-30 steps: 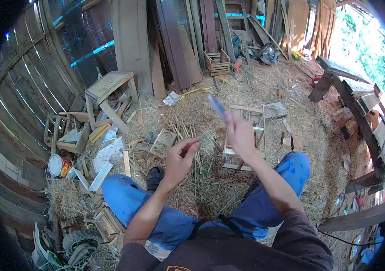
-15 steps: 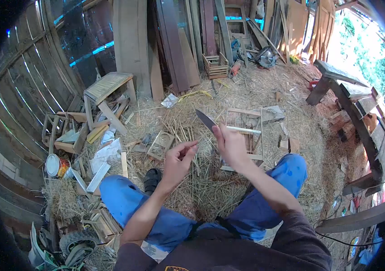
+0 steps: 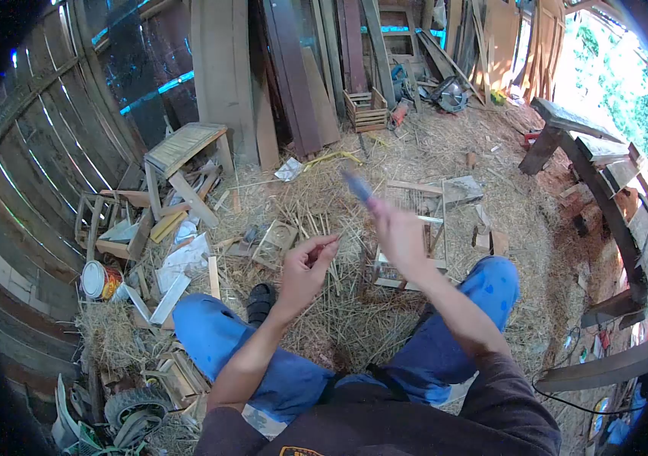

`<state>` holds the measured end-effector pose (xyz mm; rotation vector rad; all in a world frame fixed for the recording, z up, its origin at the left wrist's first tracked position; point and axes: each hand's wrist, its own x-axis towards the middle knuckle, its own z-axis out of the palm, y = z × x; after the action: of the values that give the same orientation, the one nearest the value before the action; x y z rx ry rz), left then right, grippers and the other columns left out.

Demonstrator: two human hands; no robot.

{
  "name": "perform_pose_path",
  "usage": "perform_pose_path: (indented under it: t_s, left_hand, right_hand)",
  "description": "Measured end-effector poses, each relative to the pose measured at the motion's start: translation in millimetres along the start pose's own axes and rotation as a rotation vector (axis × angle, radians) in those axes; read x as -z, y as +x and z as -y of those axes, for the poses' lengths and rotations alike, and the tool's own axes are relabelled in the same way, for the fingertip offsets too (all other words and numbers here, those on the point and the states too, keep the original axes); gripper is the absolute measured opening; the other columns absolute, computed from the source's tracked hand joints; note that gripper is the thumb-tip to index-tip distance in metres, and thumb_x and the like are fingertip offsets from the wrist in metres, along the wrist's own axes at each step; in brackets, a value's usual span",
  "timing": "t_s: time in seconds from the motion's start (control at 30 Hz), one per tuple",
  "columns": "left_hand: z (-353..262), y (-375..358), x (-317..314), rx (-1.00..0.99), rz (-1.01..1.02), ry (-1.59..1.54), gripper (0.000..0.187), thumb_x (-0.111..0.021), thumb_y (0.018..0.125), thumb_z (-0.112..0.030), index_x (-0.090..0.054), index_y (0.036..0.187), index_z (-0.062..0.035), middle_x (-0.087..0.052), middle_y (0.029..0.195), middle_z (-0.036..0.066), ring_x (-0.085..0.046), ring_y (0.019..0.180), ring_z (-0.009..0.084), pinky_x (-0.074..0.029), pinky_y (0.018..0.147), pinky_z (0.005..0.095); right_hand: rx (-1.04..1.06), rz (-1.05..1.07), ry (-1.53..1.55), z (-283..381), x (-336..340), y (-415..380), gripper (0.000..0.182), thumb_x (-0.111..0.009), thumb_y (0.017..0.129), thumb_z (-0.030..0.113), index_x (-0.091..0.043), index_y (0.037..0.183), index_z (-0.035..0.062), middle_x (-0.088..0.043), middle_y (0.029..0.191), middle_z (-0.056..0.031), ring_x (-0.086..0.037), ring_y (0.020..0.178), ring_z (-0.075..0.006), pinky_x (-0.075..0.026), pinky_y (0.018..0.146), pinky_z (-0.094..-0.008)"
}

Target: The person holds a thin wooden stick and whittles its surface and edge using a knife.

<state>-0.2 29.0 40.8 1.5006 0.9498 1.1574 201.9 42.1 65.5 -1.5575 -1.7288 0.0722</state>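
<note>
My right hand [image 3: 402, 242] is closed around the handle of a knife [image 3: 356, 187]. Its blade points up and to the left, smeared by motion. To the left of it, my left hand [image 3: 307, 266] is closed in a pinch, with thumb and forefinger together. Whatever lies between those fingertips is too small to make out. The two hands are apart, above straw and thin sticks [image 3: 331, 292] scattered over the ground. A slatted wooden frame [image 3: 444, 264] lies beyond and partly behind my right hand.
A small wooden table [image 3: 187, 144] and a paint can [image 3: 96, 280] stand at left. Long boards [image 3: 221, 83] lean on the back wall near a wooden crate [image 3: 367, 114]. A circular saw [image 3: 451, 96] sits far back. At right is a heavy wooden bench [image 3: 605, 197].
My right hand has moved slightly right and away from my left hand, carrying the knife with it. My left hand keeps its pinch and has shifted only a little.
</note>
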Motion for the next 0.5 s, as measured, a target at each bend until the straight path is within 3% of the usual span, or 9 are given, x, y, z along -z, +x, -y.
perform_pose_path:
  t_s: [0.07, 0.17, 0.27, 0.3, 0.33, 0.37, 0.4, 0.47, 0.5]
  left_hand:
    - [2.2, 3.2, -0.5, -0.03, -0.012, 0.031, 0.025, -0.065, 0.1, -0.017, -0.071, 0.117, 0.0008, -0.064, 0.083, -0.006, -0.05, 0.072, 0.0018, -0.04, 0.062, 0.0217]
    - [0.5, 4.8, 2.2, -0.028, -0.03, -0.024, 0.022, -0.064, 0.1, -0.017, -0.072, 0.114, -0.0025, -0.063, 0.079, -0.005, -0.049, 0.071, 0.002, -0.04, 0.063, 0.0219]
    - [-10.8, 4.2, 12.5, -0.061, 0.0, 0.333, 0.017, -0.066, 0.097, -0.016, -0.074, 0.11, -0.0076, -0.065, 0.078, 0.0, -0.056, 0.07, 0.0098, -0.044, 0.065, 0.027]
    - [-11.0, 6.1, 15.3, -0.212, -0.016, 0.49, 0.016, -0.067, 0.095, -0.015, -0.074, 0.108, -0.0087, -0.066, 0.079, 0.002, -0.058, 0.073, 0.0135, -0.045, 0.068, 0.0294]
    - [-10.9, 7.8, 19.4, -0.363, -0.034, 0.647, 0.015, -0.068, 0.093, -0.015, -0.075, 0.106, -0.0099, -0.066, 0.08, 0.004, -0.06, 0.077, 0.0172, -0.046, 0.072, 0.0319]
    - [-11.2, 8.6, 23.2, -0.515, -0.055, 0.806, 0.015, -0.069, 0.091, -0.014, -0.075, 0.104, -0.011, -0.066, 0.081, 0.006, -0.063, 0.08, 0.0209, -0.047, 0.076, 0.0343]
    - [-15.8, 7.5, 26.1, -0.469, 0.01, 0.891, 0.012, -0.07, 0.087, -0.013, -0.075, 0.098, -0.0109, -0.067, 0.084, 0.005, -0.063, 0.093, 0.0268, -0.043, 0.091, 0.0424]
    - [-12.7, 9.5, 28.9, -0.455, -0.075, 0.934, 0.01, -0.07, 0.088, -0.013, -0.074, 0.096, -0.0108, -0.066, 0.093, 0.005, -0.061, 0.104, 0.0264, -0.038, 0.099, 0.0453]
    - [-11.2, 9.4, 29.8, -0.447, -0.111, 0.954, 0.009, -0.07, 0.088, -0.012, -0.074, 0.095, -0.0107, -0.066, 0.097, 0.006, -0.06, 0.11, 0.0262, -0.036, 0.103, 0.0467]
  right_hand:
    - [0.067, 0.06, -0.024, 4.2, -6.8, -15.9, 0.021, -0.054, 0.103, 0.026, -0.069, 0.106, 0.0131, -0.062, 0.064, -0.0204, -0.066, 0.061, -0.0405, -0.051, 0.055, -0.0499]
    - [0.084, -0.046, 0.056, 6.3, -4.6, -5.0, 0.021, -0.054, 0.103, 0.028, -0.067, 0.103, 0.0115, -0.062, 0.063, -0.0202, -0.065, 0.059, -0.0399, -0.051, 0.055, -0.0501]
    - [0.002, -0.145, 0.036, 0.4, 16.2, 10.3, 0.025, -0.053, 0.103, 0.03, -0.065, 0.098, 0.0087, -0.064, 0.063, -0.0161, -0.066, 0.058, -0.0362, -0.049, 0.055, -0.0473]
    - [-0.037, -0.184, 0.042, 5.2, 28.6, 11.4, 0.026, -0.053, 0.104, 0.03, -0.065, 0.097, 0.0085, -0.065, 0.064, -0.0154, -0.066, 0.059, -0.0352, -0.048, 0.055, -0.0465]
    - [-0.146, -0.032, 0.079, 5.2, 36.4, 10.7, 0.03, -0.057, 0.101, 0.037, -0.066, 0.104, 0.0089, -0.066, 0.067, -0.0143, -0.068, 0.063, -0.0342, -0.049, 0.059, -0.0462]
    - [-0.109, 0.066, 0.05, 1.0, 37.5, 8.0, 0.032, -0.059, 0.1, 0.039, -0.067, 0.103, 0.0083, -0.066, 0.068, -0.0149, -0.068, 0.064, -0.0342, -0.049, 0.06, -0.0462]
    - [-0.071, 0.16, 0.023, -4.2, 35.9, 4.2, 0.035, -0.061, 0.098, 0.041, -0.067, 0.103, 0.0076, -0.066, 0.068, -0.0154, -0.068, 0.065, -0.0343, -0.049, 0.061, -0.0462]
    - [-0.052, 0.384, 0.024, -12.6, 29.8, 2.5, 0.042, -0.067, 0.093, 0.047, -0.069, 0.101, 0.0049, -0.065, 0.069, -0.0156, -0.066, 0.066, -0.033, -0.049, 0.063, -0.0442]
    - [-0.021, 0.4, 0.076, -18.6, 20.8, -0.8, 0.042, -0.067, 0.093, 0.046, -0.07, 0.099, 0.0044, -0.065, 0.069, -0.0156, -0.066, 0.065, -0.0328, -0.049, 0.063, -0.0437]
